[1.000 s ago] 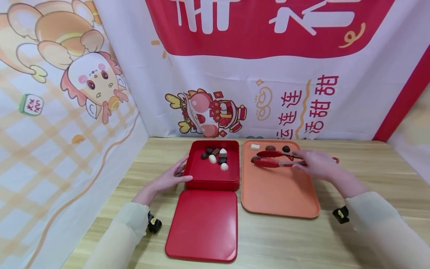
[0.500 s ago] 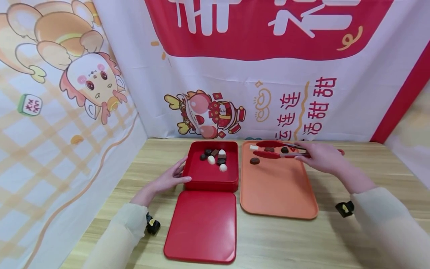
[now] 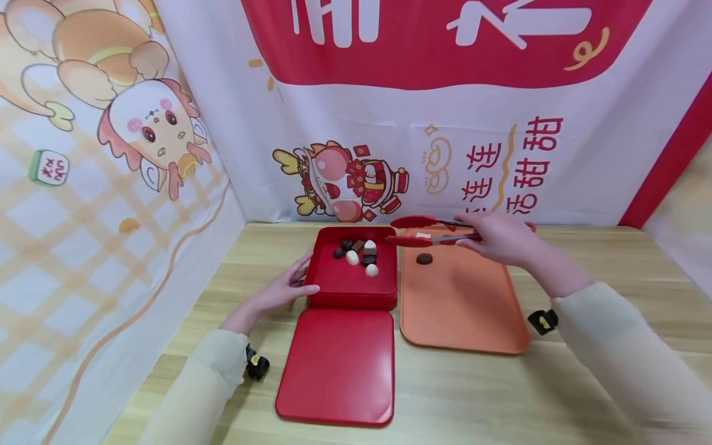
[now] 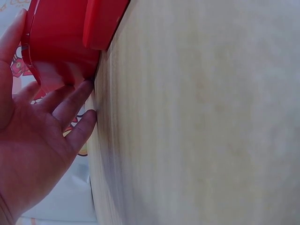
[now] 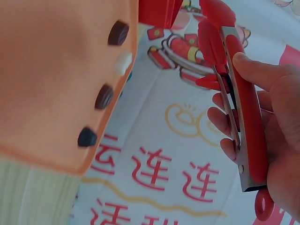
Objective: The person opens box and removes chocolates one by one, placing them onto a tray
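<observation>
— First entry: the right hand?
— Thumb and fingers curled round one pair of red-and-metal tongs, right of centre in the head view. In the right wrist view, the thumb lies on the red handle near the heads, the fingertips on the opposite arm.
— State of the tongs?
— Heads parted in the head view, pointing left, at the line between one square, deep, glossy red box and one flat orange tray with rounded corners. Exact height: cannot be told.
— Left hand?
— Left of centre. Fingers extended along the box's left wall, thumb at its lower left corner.
— Contents of the box?
— Toward its upper right: dark rounded pieces, a brown oblong, a white-topped brown piece, a smooth white egg-shaped piece, a fluted white piece.
— Contents of the tray?
— One round brown piece at upper left. Along the far edge: a small white block, a ribbed brown piece, a dark piece.
— Obstructions?
— The tongs and right hand cross that far row in the head view, hiding part of it; the white block shows between the tongs' arms. The box's right wall stands just beside the tray.
— Remaining stock?
— One flat red lid-like panel, lower centre, below the box; all on a pale wood-grain table.
</observation>
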Demonstrator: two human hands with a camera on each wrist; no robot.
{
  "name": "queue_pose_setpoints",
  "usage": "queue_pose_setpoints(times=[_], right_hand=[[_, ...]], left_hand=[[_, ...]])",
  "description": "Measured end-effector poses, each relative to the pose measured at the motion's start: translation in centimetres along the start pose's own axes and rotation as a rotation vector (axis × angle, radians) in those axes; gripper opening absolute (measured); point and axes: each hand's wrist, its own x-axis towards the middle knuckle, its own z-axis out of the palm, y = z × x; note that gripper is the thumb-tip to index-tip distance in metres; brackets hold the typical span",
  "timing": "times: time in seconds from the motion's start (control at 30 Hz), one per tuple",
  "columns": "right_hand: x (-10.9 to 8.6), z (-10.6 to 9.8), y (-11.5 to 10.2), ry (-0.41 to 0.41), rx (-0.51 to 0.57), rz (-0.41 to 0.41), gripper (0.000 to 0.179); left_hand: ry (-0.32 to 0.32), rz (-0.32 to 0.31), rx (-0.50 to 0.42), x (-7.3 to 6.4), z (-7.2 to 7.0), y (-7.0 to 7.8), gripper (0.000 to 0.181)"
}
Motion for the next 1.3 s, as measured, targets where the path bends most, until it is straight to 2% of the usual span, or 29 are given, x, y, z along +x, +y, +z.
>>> queue_pose_setpoints(times=[0.07, 0.27, 0.43, 0.63, 0.9, 1.1, 1.3], right_hand=[[0.6, 0.3, -0.6, 0.006, 0.008, -0.006, 0.056], [1.6, 1.9, -2.5, 0.021, 0.041, -0.046, 0.053], [2.5, 2.9, -4.1, 0.041, 0.031, -0.087, 0.044], [3.7, 3.6, -5.5, 0.018, -0.008, -0.092, 0.046], [5.4, 4.6, -6.5, -0.001, -0.057, -0.124, 0.05], [5.6, 5.0, -6.7, -0.038, -0.112, -0.149, 0.051], [5.8, 5.4, -6.9, -0.067, -0.109, -0.141, 0.053]], left_hand=[[-0.002, 0.01, 0.006, 0.1, -0.1, 0.1, 0.089], [-0.029, -0.012, 0.0, 0.0, 0.2, -0.4, 0.091], [-0.027, -0.012, -0.03, 0.0, 0.3, -0.9, 0.09], [-0.03, -0.01, -0.046, 0.0, 0.3, -1.1, 0.089], [-0.003, -0.019, -0.008, -0.1, 0.0, -0.4, 0.089], [-0.004, -0.027, -0.001, 0.1, -0.2, -0.4, 0.089], [-0.007, -0.016, 0.004, 0.1, -0.2, -0.1, 0.09]])
